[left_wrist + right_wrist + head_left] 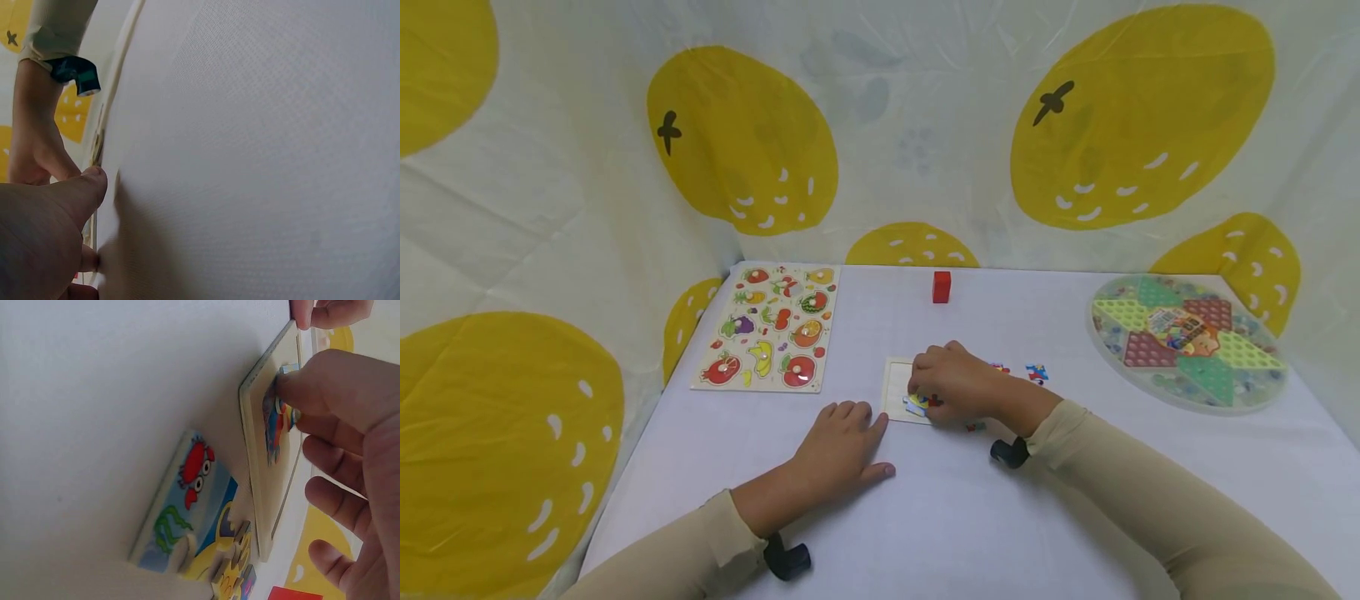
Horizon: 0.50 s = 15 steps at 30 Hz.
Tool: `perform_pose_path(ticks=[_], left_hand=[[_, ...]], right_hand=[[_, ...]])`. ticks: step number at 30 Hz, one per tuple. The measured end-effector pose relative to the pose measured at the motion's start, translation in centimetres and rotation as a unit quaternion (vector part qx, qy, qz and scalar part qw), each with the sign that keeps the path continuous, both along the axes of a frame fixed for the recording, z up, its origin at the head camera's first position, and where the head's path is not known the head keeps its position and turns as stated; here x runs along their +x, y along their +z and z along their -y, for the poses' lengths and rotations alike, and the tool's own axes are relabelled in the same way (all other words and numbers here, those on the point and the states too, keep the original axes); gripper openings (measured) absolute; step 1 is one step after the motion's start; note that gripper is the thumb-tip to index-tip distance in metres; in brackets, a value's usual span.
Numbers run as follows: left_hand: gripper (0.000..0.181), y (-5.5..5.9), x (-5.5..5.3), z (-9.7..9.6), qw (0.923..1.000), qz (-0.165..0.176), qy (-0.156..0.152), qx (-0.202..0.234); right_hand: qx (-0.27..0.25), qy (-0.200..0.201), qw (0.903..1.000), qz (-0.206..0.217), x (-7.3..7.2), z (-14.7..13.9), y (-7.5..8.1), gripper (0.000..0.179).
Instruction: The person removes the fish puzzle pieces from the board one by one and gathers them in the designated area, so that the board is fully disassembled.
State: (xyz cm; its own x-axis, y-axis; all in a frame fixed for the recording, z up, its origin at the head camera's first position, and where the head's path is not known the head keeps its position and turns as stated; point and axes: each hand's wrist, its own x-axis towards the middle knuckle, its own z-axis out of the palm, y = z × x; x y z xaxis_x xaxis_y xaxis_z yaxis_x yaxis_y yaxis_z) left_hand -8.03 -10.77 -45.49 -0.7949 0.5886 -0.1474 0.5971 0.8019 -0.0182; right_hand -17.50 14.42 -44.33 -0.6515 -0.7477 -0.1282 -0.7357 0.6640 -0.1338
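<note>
A shallow pale wooden puzzle tray (893, 372) lies on the white table, with colourful jigsaw pieces (916, 406) on it. My right hand (958, 385) is over the tray; in the right wrist view its thumb and index finger pinch a small blue, red and yellow puzzle piece (282, 412) low against the tray. The other fingers of that hand are loosely bent. My left hand (841, 446) rests on the table with fingers spread, a fingertip right at the tray's near left corner. A loose piece with a red crab (199, 467) lies beside the tray.
More loose puzzle pieces (1037, 373) lie right of the tray. A fruit peg board (827, 358) sits at the back left, a red block (942, 287) at the back middle. The round game board (1195, 333) is at the right. A fruit-patterned curtain (925, 167) closes off the back.
</note>
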Motion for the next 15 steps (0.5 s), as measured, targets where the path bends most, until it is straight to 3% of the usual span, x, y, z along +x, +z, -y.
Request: perform_pose_path(ticks=[5, 15], left_hand=[[0.084, -0.04, 0.01, 0.00, 1.0000, 0.004, 0.001, 0.004], [0.083, -0.01, 0.00, -0.03, 1.0000, 0.001, 0.002, 0.003]], right_hand=[[0.027, 0.005, 0.9996, 0.001, -0.09, 0.05, 0.08, 0.047], [0.020, 0.021, 0.9995, 0.010, -0.21, 0.12, 0.51, 0.042]])
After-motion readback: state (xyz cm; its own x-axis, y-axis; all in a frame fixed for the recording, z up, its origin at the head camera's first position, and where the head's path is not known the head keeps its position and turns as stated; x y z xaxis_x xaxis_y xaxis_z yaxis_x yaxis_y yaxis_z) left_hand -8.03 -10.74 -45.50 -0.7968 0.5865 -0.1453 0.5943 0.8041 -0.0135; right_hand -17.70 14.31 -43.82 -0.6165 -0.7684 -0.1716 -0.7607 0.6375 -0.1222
